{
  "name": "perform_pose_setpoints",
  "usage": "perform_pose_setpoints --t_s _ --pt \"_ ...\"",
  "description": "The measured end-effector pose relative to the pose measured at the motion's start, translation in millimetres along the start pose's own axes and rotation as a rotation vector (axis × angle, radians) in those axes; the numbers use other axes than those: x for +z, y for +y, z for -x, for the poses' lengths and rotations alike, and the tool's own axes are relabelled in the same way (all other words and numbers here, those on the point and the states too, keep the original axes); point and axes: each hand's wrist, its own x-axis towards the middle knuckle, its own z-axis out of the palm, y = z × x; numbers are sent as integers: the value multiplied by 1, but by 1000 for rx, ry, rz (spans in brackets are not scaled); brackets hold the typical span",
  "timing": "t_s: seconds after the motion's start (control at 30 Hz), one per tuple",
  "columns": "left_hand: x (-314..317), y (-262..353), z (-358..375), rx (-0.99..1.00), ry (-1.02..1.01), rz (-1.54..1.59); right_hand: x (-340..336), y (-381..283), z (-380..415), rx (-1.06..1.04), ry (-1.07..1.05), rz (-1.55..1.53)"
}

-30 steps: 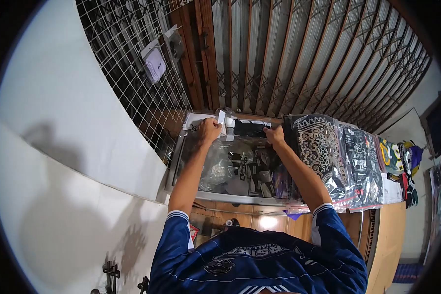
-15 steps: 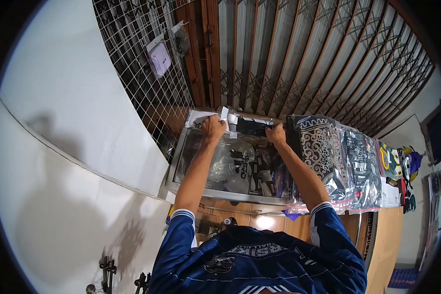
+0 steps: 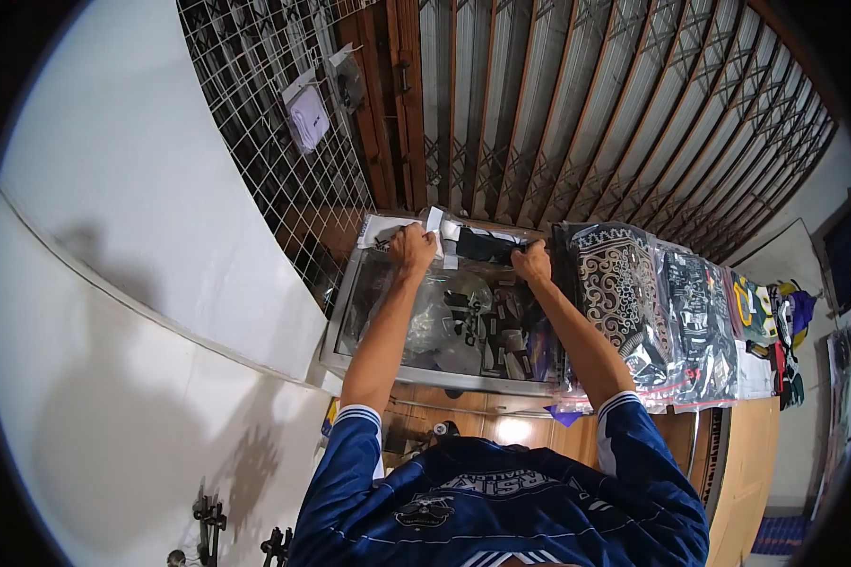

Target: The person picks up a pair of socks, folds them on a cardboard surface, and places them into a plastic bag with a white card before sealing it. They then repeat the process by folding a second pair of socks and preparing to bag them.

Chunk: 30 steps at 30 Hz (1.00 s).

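Observation:
A dark, soft-looking cloth item (image 3: pixel 487 247) lies stretched across the back of a glass-topped display case (image 3: pixel 350 312). My right hand (image 3: pixel 531 261) is closed on the right end of this cloth item. At its left, my left hand (image 3: pixel 413 249) has its fingers curled over a white card (image 3: pixel 434 220); the fingertips are partly hidden. Beneath and left of that hand lies white printed packaging (image 3: pixel 378 229). Under the glass, between my forearms, are a clear plastic bag (image 3: pixel 435 317) and several small dark packaged goods (image 3: pixel 509 335).
Plastic-wrapped patterned cloths (image 3: pixel 619 293) and dark printed garments (image 3: pixel 695 317) are stacked right of the case. A folding metal gate (image 3: pixel 577 113) stands behind. At the left are a wire grid (image 3: pixel 274 180) with a hanging lilac pack (image 3: pixel 307 118) and a white wall (image 3: pixel 142 331).
Both hands stay at almost the same places at the back of the case. My left forearm and the dark cloth have shifted very slightly.

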Motion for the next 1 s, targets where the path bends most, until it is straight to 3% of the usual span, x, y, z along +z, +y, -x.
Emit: perform_pose_setpoints --t_s 0.43,0.6,0.8,0.83,0.93,1.0 --pt "-2 -4 -2 -43 -18 88 7 3 -5 28 -63 44" --pt "-4 -3 -2 -36 -59 66 17 14 -1 -129 69 69" --pt "-20 17 16 167 123 45 25 11 29 -399 215 125" --pt "-20 19 16 203 -23 138 26 4 36 -420 206 182" --pt "-20 29 33 531 -18 -33 32 -3 48 -452 129 301" --pt "-5 18 32 487 -181 -21 36 -1 52 -461 72 362"
